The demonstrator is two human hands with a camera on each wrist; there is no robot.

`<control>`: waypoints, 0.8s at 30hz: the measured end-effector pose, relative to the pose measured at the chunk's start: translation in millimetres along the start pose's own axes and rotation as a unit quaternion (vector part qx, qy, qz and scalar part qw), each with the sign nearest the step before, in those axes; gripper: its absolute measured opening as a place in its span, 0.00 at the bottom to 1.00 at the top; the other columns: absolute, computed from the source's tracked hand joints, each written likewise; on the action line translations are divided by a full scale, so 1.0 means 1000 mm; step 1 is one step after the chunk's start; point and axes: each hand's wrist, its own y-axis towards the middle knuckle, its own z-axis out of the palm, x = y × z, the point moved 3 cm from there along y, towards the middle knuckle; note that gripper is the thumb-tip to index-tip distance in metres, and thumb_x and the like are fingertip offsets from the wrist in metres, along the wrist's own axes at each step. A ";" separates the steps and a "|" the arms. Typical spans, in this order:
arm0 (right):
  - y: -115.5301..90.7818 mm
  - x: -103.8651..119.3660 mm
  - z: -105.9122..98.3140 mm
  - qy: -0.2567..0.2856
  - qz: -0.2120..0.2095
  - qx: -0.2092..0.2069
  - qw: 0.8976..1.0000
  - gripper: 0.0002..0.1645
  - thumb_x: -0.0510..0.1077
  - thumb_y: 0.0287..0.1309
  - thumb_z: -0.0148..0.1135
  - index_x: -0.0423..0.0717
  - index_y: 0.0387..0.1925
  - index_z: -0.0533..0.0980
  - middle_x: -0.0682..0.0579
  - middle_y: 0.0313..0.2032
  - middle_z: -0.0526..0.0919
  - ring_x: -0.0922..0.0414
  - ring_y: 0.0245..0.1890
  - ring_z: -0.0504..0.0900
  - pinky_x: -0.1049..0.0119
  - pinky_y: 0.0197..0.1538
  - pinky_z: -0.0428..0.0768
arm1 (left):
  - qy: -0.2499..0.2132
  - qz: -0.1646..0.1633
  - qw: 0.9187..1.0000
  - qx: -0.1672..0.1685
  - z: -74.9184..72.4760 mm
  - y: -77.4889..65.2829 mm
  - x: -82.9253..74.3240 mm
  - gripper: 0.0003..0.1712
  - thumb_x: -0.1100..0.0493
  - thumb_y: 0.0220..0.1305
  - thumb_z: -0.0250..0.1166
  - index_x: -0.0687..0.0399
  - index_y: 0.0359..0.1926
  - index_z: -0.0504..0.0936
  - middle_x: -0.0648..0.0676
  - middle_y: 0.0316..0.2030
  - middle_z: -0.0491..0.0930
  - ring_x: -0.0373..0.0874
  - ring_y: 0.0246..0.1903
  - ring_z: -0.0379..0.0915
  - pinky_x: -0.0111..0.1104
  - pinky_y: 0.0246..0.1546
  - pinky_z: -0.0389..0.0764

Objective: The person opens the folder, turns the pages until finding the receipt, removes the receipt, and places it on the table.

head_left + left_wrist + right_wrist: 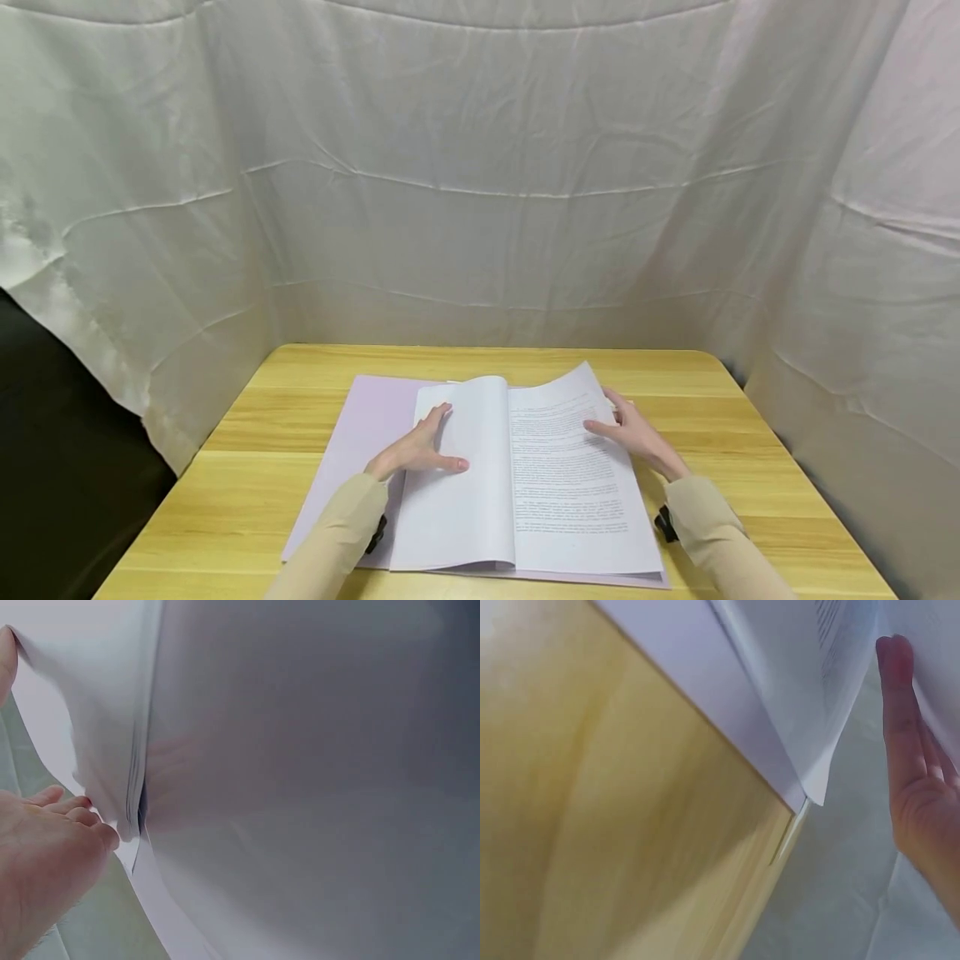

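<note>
A stack of white paper lies spread open in a lavender folder (375, 425). Its left page (442, 517) looks blank and curves up toward the middle fold. Small print covers the right page (570, 483), whose upper right corner is raised. My left hand (416, 450) rests on the left page with thumb and fingers spread; in the left wrist view the fingertips (82, 814) are at the sheets' edge. At the right page's upper outer edge, my right hand (630, 429) pinches the page, thumb on the printed side and fingers mostly hidden behind it.
The folder lies on a wooden table (247, 475) with rounded far corners. Pale grey cloth (480, 233) hangs behind it and along both sides. Dark material (67, 467) shows at the lower left. Each sleeved wrist carries a black device (665, 525).
</note>
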 end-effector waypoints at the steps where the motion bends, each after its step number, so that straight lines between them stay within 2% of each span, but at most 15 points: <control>1: -0.002 0.000 0.001 0.006 -0.002 0.009 1.000 0.52 0.46 0.67 0.64 0.47 0.80 0.42 0.28 0.47 0.83 0.46 0.34 0.89 0.51 0.34 0.89 | 0.000 0.001 1.000 -0.001 0.000 -0.001 -0.001 0.69 0.40 0.51 0.77 0.63 0.79 0.44 0.69 0.79 0.43 0.71 0.78 0.38 0.65 0.76 0.47; 8: -0.012 0.003 0.006 0.036 -0.018 0.046 0.998 0.52 0.46 0.70 0.61 0.57 0.81 0.39 0.26 0.54 0.80 0.44 0.40 0.89 0.49 0.39 0.89 | -0.004 0.003 1.000 -0.004 0.000 -0.008 -0.006 0.69 0.42 0.51 0.78 0.63 0.79 0.43 0.70 0.79 0.42 0.72 0.78 0.37 0.66 0.76 0.44; 14: -0.021 0.011 0.014 0.034 -0.030 0.058 0.997 0.52 0.47 0.72 0.58 0.57 0.81 0.36 0.25 0.63 0.72 0.44 0.44 0.89 0.53 0.43 0.89 | -0.008 0.014 1.000 -0.004 0.001 -0.013 -0.009 0.70 0.42 0.51 0.78 0.64 0.79 0.43 0.71 0.79 0.43 0.72 0.78 0.37 0.66 0.76 0.44; 19: -0.028 0.016 0.024 0.042 -0.035 0.073 0.996 0.46 0.50 0.76 0.51 0.59 0.81 0.37 0.26 0.66 0.68 0.43 0.50 0.86 0.53 0.46 0.88 | -0.023 0.015 1.000 -0.002 0.001 -0.015 -0.012 0.70 0.41 0.51 0.78 0.64 0.79 0.43 0.69 0.79 0.43 0.70 0.78 0.38 0.65 0.76 0.44; 24: -0.038 0.024 0.032 0.038 -0.015 0.071 0.997 0.41 0.55 0.78 0.44 0.61 0.81 0.37 0.31 0.72 0.60 0.42 0.58 0.80 0.55 0.52 0.85 | -0.035 0.013 0.999 0.000 0.003 -0.018 -0.015 0.69 0.41 0.53 0.77 0.62 0.80 0.42 0.67 0.79 0.44 0.67 0.79 0.39 0.63 0.77 0.47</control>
